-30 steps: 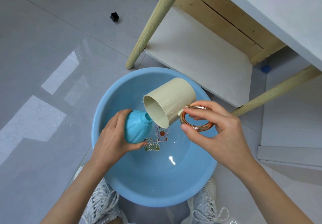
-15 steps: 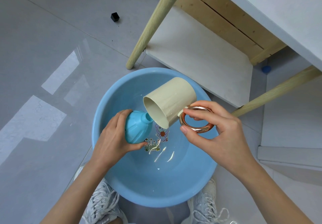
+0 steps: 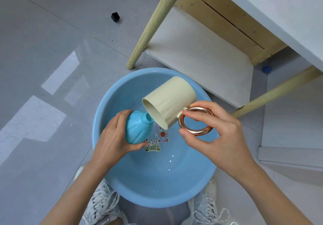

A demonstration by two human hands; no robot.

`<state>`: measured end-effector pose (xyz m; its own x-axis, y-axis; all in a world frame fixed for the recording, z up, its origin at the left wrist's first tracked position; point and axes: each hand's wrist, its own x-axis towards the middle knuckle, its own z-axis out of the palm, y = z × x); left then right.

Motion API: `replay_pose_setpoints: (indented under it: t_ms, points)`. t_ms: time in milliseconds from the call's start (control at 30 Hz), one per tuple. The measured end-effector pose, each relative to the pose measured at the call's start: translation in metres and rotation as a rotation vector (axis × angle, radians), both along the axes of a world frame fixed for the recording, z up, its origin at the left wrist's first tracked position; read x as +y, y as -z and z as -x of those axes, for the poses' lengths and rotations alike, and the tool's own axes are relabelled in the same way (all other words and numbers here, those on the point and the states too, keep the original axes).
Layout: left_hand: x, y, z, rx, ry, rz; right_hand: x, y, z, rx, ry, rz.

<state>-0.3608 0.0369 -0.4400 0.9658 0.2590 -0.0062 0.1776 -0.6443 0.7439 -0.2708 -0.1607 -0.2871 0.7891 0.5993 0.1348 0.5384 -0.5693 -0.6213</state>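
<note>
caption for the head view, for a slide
Left hand holds a blue bottle over a blue basin while right hand tilts a cream mug by its copper ring handle.

Domestic interior, apparently a room in a home. Evidence: glossy grey floor tiles (image 3: pixel 52 32); a white-topped table (image 3: pixel 279 15) on pale wooden legs (image 3: pixel 157 20) with a lower shelf (image 3: pixel 201 64); a blue plastic wash basin (image 3: pixel 153 186) with a cartoon sticker (image 3: pixel 161 133), standing on the floor; a cream household mug (image 3: pixel 172 100).

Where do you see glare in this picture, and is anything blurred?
Head view: pale glare lies in patches on the floor; the same view shows bright glints on the cup handle and small ones inside the basin; nothing looks blurred.
</note>
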Motion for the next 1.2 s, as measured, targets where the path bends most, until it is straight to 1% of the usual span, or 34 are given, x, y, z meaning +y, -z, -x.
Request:
replay_pose_setpoints:
  t_ms: [467,567,667,733,800,900,1000,1100,1200]
  points:
    - [0.000,0.000,-0.001,0.013,0.004,-0.014,-0.003,0.007,0.008,-0.128,-0.057,0.020]
    - [0.000,0.001,-0.001,0.015,0.001,-0.018,-0.006,0.013,0.000,-0.126,-0.056,-0.019]
    - [0.000,0.001,-0.001,0.019,-0.003,-0.022,-0.013,0.029,-0.016,-0.086,-0.008,-0.023]
    - [-0.001,0.001,-0.001,0.026,-0.009,-0.029,-0.019,0.047,-0.032,-0.059,-0.003,0.038]
    - [-0.001,0.001,-0.001,0.032,-0.017,-0.035,-0.025,0.069,-0.046,-0.065,-0.057,0.156]
    - [-0.003,0.001,-0.002,0.055,-0.036,-0.058,-0.028,0.101,-0.059,-0.152,-0.215,0.352]
    - [-0.003,0.002,-0.003,0.067,-0.038,-0.082,-0.021,0.123,-0.061,-0.260,-0.342,0.450]
    - [-0.003,0.002,-0.003,0.076,-0.031,-0.096,-0.019,0.142,-0.062,-0.320,-0.344,0.522]
    - [-0.003,0.001,-0.003,0.082,-0.005,-0.095,-0.031,0.155,-0.060,-0.355,-0.273,0.619]
